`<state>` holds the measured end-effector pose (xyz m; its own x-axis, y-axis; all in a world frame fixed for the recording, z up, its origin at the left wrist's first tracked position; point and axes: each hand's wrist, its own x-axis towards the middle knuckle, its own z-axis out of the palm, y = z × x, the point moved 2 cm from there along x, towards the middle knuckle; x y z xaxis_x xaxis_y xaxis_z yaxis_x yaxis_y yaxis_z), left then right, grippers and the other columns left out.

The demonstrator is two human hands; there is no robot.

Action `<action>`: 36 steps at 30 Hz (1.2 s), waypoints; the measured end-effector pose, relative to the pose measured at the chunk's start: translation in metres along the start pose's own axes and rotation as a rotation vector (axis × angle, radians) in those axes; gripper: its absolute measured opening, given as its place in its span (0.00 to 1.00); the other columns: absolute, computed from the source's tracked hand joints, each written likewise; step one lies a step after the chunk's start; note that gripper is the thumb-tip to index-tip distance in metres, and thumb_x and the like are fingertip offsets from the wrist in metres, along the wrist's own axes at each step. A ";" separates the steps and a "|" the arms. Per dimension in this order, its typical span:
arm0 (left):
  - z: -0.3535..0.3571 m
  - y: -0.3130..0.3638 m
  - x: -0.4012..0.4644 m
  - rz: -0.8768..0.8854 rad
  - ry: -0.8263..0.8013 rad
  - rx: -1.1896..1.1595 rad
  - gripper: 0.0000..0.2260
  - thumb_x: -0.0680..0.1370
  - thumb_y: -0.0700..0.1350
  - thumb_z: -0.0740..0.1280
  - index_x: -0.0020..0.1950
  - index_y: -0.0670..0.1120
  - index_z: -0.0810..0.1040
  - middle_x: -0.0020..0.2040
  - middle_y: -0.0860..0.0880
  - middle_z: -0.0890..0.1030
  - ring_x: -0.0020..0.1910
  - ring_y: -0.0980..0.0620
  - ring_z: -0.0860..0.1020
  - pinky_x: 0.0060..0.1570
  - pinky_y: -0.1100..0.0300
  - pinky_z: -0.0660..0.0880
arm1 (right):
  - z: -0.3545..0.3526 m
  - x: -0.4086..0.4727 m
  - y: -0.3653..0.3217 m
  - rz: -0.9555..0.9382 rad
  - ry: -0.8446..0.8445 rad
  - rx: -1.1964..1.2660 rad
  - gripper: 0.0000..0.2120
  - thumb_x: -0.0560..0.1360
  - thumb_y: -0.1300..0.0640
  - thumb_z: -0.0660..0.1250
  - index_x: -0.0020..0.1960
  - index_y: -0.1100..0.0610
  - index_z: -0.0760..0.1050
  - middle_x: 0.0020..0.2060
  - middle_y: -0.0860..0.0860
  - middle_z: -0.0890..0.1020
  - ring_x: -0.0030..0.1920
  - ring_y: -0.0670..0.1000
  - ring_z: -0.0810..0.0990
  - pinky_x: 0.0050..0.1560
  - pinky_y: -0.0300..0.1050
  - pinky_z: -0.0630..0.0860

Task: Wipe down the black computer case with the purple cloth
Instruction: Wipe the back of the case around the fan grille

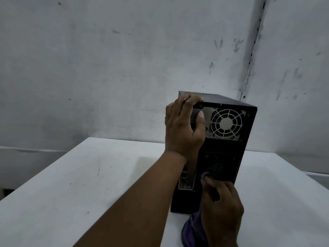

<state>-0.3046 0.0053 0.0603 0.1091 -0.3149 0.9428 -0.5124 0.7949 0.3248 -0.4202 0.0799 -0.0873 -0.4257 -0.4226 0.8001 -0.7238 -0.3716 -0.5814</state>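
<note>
Hands of ours meet on the black computer case (229, 157), which stands upright on the white table (80, 184), its rear panel facing us. Our left hand (183, 125) grips the case's top rear corner, fingers curled over the edge beside the fan grille (226, 123). Our right hand (220, 202) clutches the purple cloth (192, 230), pressing a bunched end against the case's lower rear panel.

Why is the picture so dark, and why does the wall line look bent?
Head view: dim, flat light, so the black case loses detail low down, and the right hand with the cloth is dark and slightly blurred. The wide lens bends the wall corner. Left hand is sharper.
</note>
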 end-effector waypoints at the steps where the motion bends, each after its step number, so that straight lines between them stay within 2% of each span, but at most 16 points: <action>1: -0.002 0.003 0.001 -0.019 -0.019 -0.004 0.16 0.78 0.47 0.64 0.65 0.48 0.77 0.66 0.52 0.76 0.68 0.49 0.72 0.67 0.50 0.70 | -0.005 0.007 -0.007 0.034 -0.014 0.038 0.09 0.67 0.67 0.82 0.44 0.59 0.86 0.39 0.50 0.82 0.43 0.42 0.78 0.50 0.19 0.67; 4: -0.017 0.016 -0.006 -0.044 0.033 0.071 0.17 0.76 0.49 0.70 0.64 0.49 0.79 0.67 0.51 0.75 0.70 0.47 0.70 0.68 0.49 0.69 | -0.023 0.032 -0.035 0.155 -0.017 0.158 0.06 0.73 0.60 0.78 0.48 0.53 0.85 0.41 0.40 0.82 0.46 0.31 0.77 0.48 0.17 0.66; 6: -0.030 0.027 -0.019 -0.021 0.125 0.114 0.12 0.75 0.49 0.73 0.58 0.48 0.81 0.59 0.50 0.79 0.61 0.47 0.75 0.61 0.52 0.73 | -0.033 0.051 -0.051 0.221 -0.039 0.246 0.05 0.77 0.56 0.74 0.53 0.50 0.85 0.44 0.36 0.81 0.48 0.26 0.77 0.45 0.18 0.68; 7: -0.034 0.031 -0.029 -0.017 0.122 0.099 0.09 0.76 0.49 0.73 0.54 0.49 0.81 0.54 0.52 0.80 0.55 0.50 0.77 0.55 0.54 0.74 | -0.037 0.059 -0.058 0.235 -0.064 0.297 0.06 0.79 0.55 0.72 0.55 0.49 0.85 0.45 0.35 0.82 0.49 0.26 0.77 0.45 0.18 0.69; 9: -0.041 0.042 -0.044 -0.097 -0.021 -0.053 0.06 0.78 0.50 0.73 0.52 0.50 0.82 0.48 0.56 0.82 0.48 0.55 0.79 0.47 0.58 0.77 | -0.042 0.072 -0.074 0.251 -0.119 0.401 0.08 0.80 0.54 0.70 0.57 0.46 0.84 0.47 0.35 0.83 0.51 0.29 0.79 0.45 0.20 0.72; 12: -0.044 0.054 -0.055 -0.392 -0.234 -0.358 0.08 0.82 0.50 0.69 0.61 0.55 0.83 0.52 0.58 0.86 0.53 0.60 0.83 0.52 0.61 0.81 | -0.042 0.078 -0.090 0.224 -0.186 0.471 0.10 0.80 0.56 0.71 0.57 0.43 0.83 0.49 0.35 0.83 0.53 0.31 0.80 0.48 0.21 0.73; 16: -0.051 0.054 -0.049 -0.534 -0.225 -0.485 0.09 0.82 0.46 0.69 0.58 0.57 0.85 0.50 0.59 0.87 0.52 0.62 0.84 0.52 0.65 0.81 | -0.041 0.085 -0.096 0.156 -0.286 0.457 0.11 0.81 0.58 0.70 0.59 0.46 0.84 0.51 0.36 0.85 0.55 0.34 0.81 0.54 0.26 0.76; 18: -0.054 0.049 -0.043 -0.545 -0.158 -0.471 0.09 0.81 0.44 0.71 0.55 0.57 0.86 0.49 0.59 0.88 0.51 0.62 0.85 0.51 0.67 0.80 | -0.041 0.094 -0.097 0.031 -0.356 0.349 0.10 0.81 0.55 0.68 0.59 0.45 0.84 0.53 0.37 0.84 0.57 0.37 0.80 0.57 0.31 0.76; 20: -0.056 0.041 -0.035 -0.506 -0.054 -0.362 0.09 0.79 0.44 0.74 0.55 0.56 0.86 0.49 0.59 0.87 0.50 0.63 0.84 0.51 0.67 0.80 | -0.041 0.106 -0.102 -0.144 -0.326 0.148 0.12 0.80 0.49 0.65 0.59 0.45 0.84 0.57 0.40 0.80 0.60 0.43 0.75 0.60 0.38 0.74; 23: -0.052 0.033 -0.025 -0.418 0.096 -0.199 0.06 0.77 0.45 0.76 0.53 0.53 0.88 0.47 0.58 0.86 0.48 0.63 0.83 0.49 0.67 0.78 | -0.037 0.129 -0.113 -0.248 -0.219 -0.025 0.17 0.79 0.48 0.65 0.67 0.46 0.80 0.66 0.46 0.74 0.69 0.49 0.68 0.71 0.50 0.66; 25: -0.046 0.029 -0.026 -0.293 0.109 -0.106 0.03 0.78 0.46 0.75 0.51 0.51 0.88 0.44 0.56 0.85 0.44 0.60 0.82 0.44 0.65 0.77 | -0.028 0.142 -0.118 -0.271 -0.259 -0.137 0.22 0.81 0.47 0.65 0.74 0.46 0.73 0.74 0.47 0.69 0.76 0.51 0.62 0.77 0.54 0.57; 27: -0.036 0.024 -0.038 -0.145 0.044 0.001 0.04 0.79 0.46 0.73 0.48 0.48 0.87 0.42 0.52 0.83 0.40 0.58 0.78 0.40 0.63 0.76 | -0.018 0.149 -0.117 -0.290 -0.326 -0.239 0.24 0.82 0.43 0.62 0.77 0.46 0.68 0.77 0.47 0.66 0.79 0.51 0.58 0.80 0.58 0.50; 30: -0.025 0.007 -0.069 -0.005 -0.032 0.139 0.06 0.77 0.45 0.72 0.45 0.44 0.87 0.42 0.47 0.82 0.39 0.52 0.79 0.39 0.58 0.79 | -0.007 0.149 -0.108 -0.300 -0.363 -0.313 0.26 0.83 0.39 0.58 0.78 0.44 0.64 0.75 0.45 0.68 0.80 0.50 0.56 0.80 0.59 0.43; 36: -0.025 -0.010 -0.102 0.150 -0.079 0.260 0.06 0.79 0.47 0.73 0.45 0.48 0.88 0.43 0.49 0.83 0.39 0.45 0.79 0.38 0.50 0.77 | 0.004 0.143 -0.104 -0.273 -0.259 -0.226 0.24 0.79 0.36 0.62 0.71 0.45 0.70 0.68 0.44 0.73 0.77 0.51 0.61 0.80 0.59 0.41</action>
<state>-0.2892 0.0421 -0.0371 -0.0451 -0.2517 0.9668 -0.7197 0.6793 0.1433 -0.4040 0.0545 0.0869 -0.0732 -0.5384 0.8395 -0.9039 -0.3199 -0.2839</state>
